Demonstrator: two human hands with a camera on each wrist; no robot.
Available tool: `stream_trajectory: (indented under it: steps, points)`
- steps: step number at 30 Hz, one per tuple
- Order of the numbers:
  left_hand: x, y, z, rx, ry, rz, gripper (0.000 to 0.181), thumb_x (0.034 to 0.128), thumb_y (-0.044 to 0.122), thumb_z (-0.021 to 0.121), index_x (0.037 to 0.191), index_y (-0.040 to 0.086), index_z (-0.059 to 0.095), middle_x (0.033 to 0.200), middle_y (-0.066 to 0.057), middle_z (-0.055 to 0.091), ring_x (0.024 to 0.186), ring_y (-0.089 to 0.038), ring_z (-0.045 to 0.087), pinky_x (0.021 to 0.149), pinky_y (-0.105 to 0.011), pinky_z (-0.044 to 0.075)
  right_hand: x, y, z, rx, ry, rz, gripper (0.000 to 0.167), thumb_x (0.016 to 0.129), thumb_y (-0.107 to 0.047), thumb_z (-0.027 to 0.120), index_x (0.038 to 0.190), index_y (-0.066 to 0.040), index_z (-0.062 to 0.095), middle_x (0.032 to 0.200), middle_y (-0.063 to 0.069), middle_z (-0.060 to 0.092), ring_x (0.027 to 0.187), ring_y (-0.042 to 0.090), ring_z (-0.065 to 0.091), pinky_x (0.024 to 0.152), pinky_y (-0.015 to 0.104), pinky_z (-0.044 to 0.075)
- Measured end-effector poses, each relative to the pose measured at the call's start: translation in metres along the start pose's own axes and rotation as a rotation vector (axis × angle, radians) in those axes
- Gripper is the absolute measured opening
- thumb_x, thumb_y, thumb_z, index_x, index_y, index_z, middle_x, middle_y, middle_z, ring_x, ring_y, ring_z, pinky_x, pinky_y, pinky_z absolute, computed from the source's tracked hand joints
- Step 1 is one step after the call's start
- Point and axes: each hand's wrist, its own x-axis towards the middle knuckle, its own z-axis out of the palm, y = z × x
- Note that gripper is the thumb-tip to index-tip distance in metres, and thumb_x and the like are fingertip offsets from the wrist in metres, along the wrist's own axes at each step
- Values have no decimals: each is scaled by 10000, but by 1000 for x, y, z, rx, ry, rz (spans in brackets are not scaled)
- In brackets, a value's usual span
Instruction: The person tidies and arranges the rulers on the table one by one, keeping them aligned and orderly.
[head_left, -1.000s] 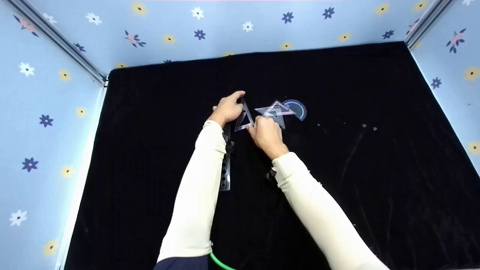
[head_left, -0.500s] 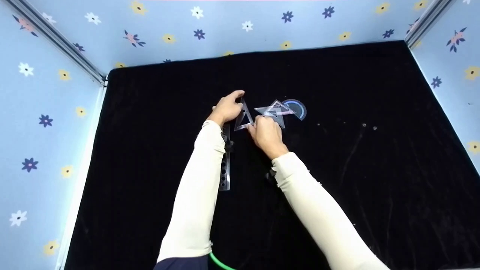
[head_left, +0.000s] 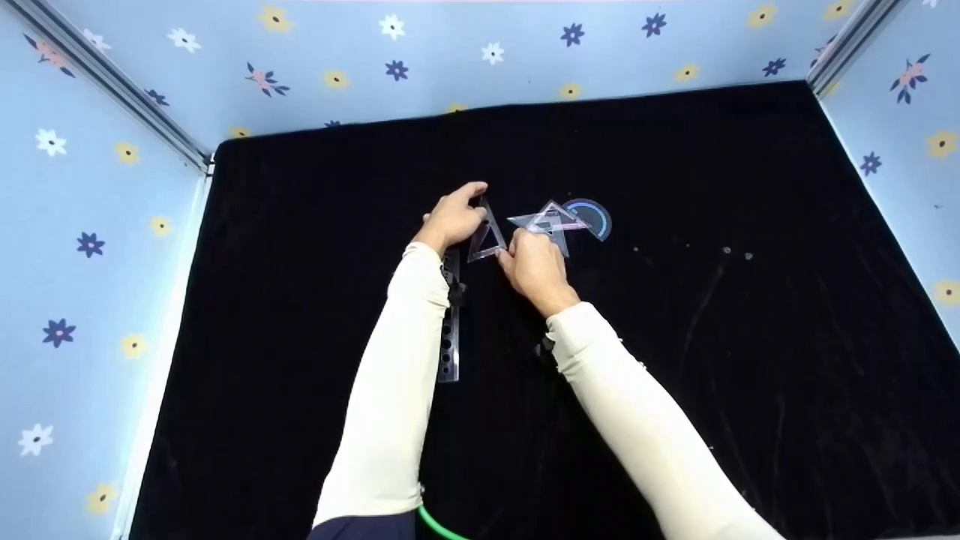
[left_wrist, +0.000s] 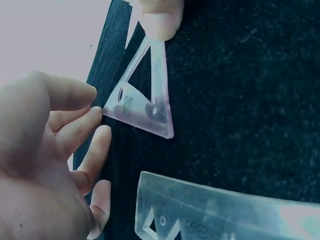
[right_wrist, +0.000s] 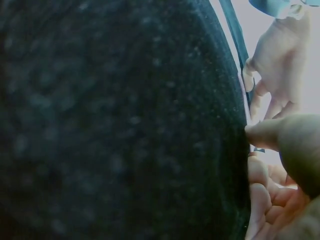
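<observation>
A clear triangular set square (head_left: 491, 231) is between the two hands. In the left wrist view, the fingertips of my left hand (head_left: 453, 219) meet at one corner of this set square (left_wrist: 160, 107). My right hand (head_left: 537, 266) pinches another corner; its thumb (left_wrist: 161, 22) covers that spot, and its other fingers are curled. Seen almost edge-on, the set square is a thin line in the right wrist view, where my right hand (right_wrist: 300, 150) is below my left hand (right_wrist: 280, 65). Under my left wrist lies a clear ruler (head_left: 450, 352) with round holes, partly covered by the sleeve.
Beyond my right hand, two more clear set squares (head_left: 556, 241) overlap each other and a half-round protractor (head_left: 596, 217) with a blue arc. Black cloth (head_left: 675, 375) covers the surface. Flowered blue panels (head_left: 525, 45) stand around the far side and both sides.
Both hands keep almost the same place. My right thumb has shifted slightly to the right at the set square's corner; the other things lie as before.
</observation>
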Motion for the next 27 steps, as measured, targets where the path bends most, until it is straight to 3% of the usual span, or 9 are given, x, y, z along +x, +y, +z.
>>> stream_trajectory:
  steps: [8,11,16,22,27]
  points:
    - [-2,0,-4,-43,9,-7,564,935,228,541,1495,234,480,1496,102,495,1416,-162,382,1125,-642,157,-1,-1,2,-8,20,-15,330,946,-366,669,765,-100,597,770,102,660,730,380,673,644,500,513]
    - [-2,-2,-5,-90,15,0,560,933,217,548,1489,203,488,1486,72,512,1398,-135,400,1156,-503,224,-1,-1,3,1,21,-21,338,949,-371,667,762,-99,597,770,102,661,727,380,672,639,500,511]
    - [-3,-5,-6,-263,23,47,523,946,140,555,1465,92,502,1455,-25,547,1366,-133,438,1119,-249,291,-3,1,3,32,31,-31,336,941,-363,681,748,-101,598,755,95,660,717,369,666,645,499,508]
    - [-4,-7,-7,-397,24,65,466,981,101,550,1440,30,509,1437,-71,560,1314,-158,499,1068,-223,355,-4,2,3,70,26,-18,341,935,-384,690,746,-110,613,767,85,672,734,351,669,673,485,509]
    - [-6,-2,-8,-442,40,75,457,973,66,544,1424,-2,515,1427,-108,563,1239,-187,562,992,-232,441,-4,4,-1,103,16,-11,347,929,-407,698,759,-108,648,790,93,689,770,349,670,715,485,510]
